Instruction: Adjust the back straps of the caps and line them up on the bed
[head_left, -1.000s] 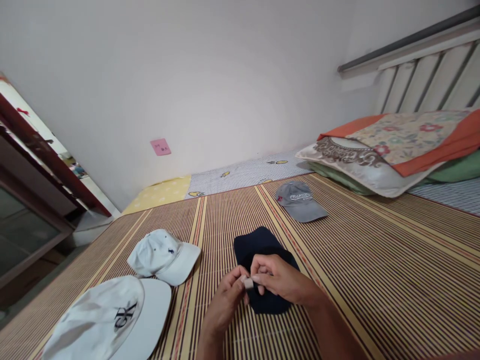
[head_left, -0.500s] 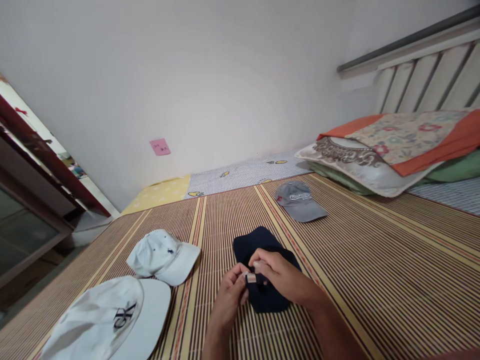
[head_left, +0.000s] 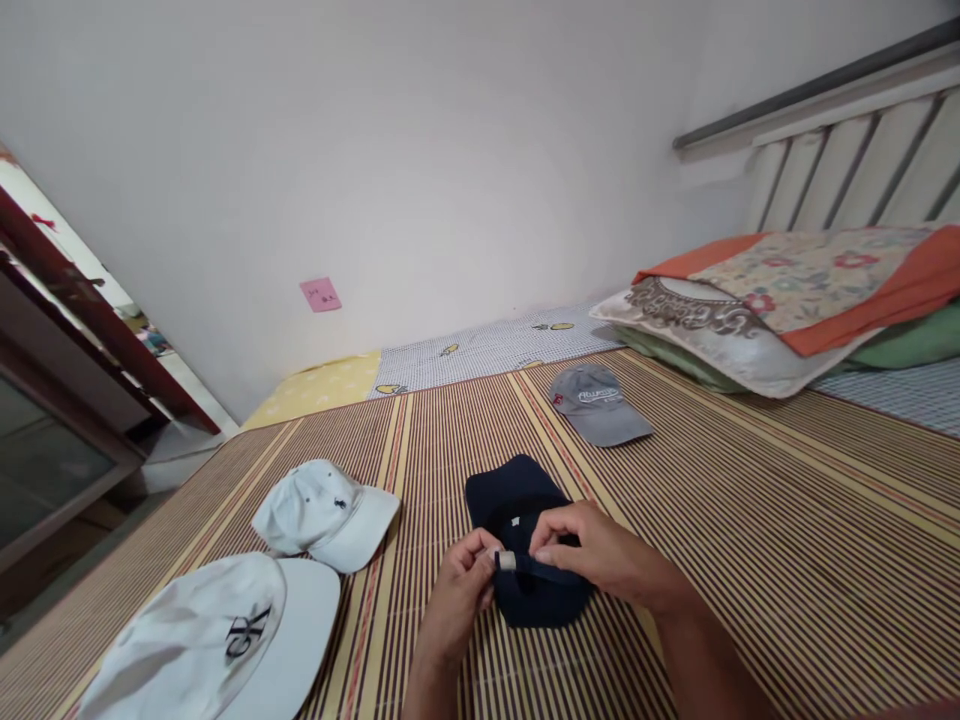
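A navy blue baseball cap [head_left: 514, 484] lies on the striped mat in front of me, its brim pointing away and its dark inside showing. Across its near side runs the back strap [head_left: 546, 571] with a pale buckle [head_left: 507, 561]. My left hand [head_left: 459, 592] pinches the strap beside the buckle, thumb against fingers. To the right, my right hand [head_left: 596, 553] is closed in a pinch on the same strap, over the cap's right side. A small white label [head_left: 515, 521] shows inside the cap.
A grey cap [head_left: 600, 405] lies farther back. To the left sit a pale cap [head_left: 322, 512] and a larger white cap with dark letters [head_left: 202, 640]. Pillows [head_left: 750, 310] are stacked at the right on the striped mat [head_left: 750, 520], before a radiator [head_left: 840, 170].
My right hand has moved right along the strap, away from the left hand, uncovering the strap and the label inside. My left hand has stayed by the buckle.
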